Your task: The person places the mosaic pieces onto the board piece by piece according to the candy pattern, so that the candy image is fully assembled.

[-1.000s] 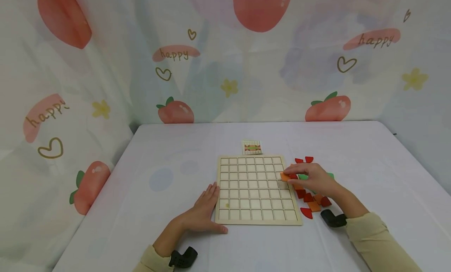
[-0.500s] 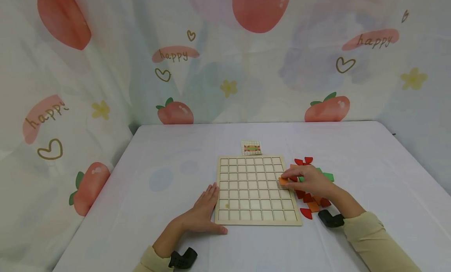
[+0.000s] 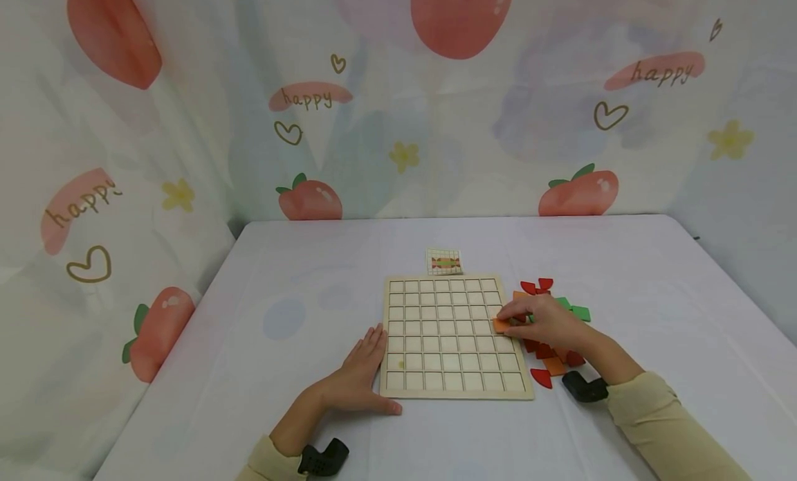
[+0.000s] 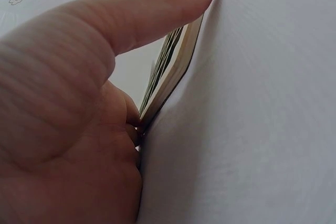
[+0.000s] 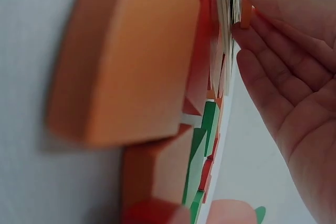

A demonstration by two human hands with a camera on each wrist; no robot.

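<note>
A pale wooden grid board (image 3: 448,342) lies flat on the white table. At its right edge my right hand (image 3: 551,322) pinches an orange square piece (image 3: 501,325) between thumb and fingers, over a cell in the rightmost column. The right wrist view shows the orange piece (image 5: 245,9) edge-on in the fingers of the right hand (image 5: 299,72). My left hand (image 3: 356,378) rests with spread, straight fingers against the board's left edge, its thumb near the front left corner. In the left wrist view, the left hand (image 4: 68,87) touches the board's side (image 4: 178,61).
Red quarter-round pieces (image 3: 542,378), green pieces (image 3: 580,313) and orange pieces (image 3: 554,366) lie loosely to the right of the board, partly under the right hand. A small pattern card (image 3: 445,261) lies behind the board. A patterned cloth (image 3: 436,121) hangs behind the table.
My right hand has moved slightly toward the front with the orange piece, which sits a little lower along the board's right side. The left hand has stayed in place.
</note>
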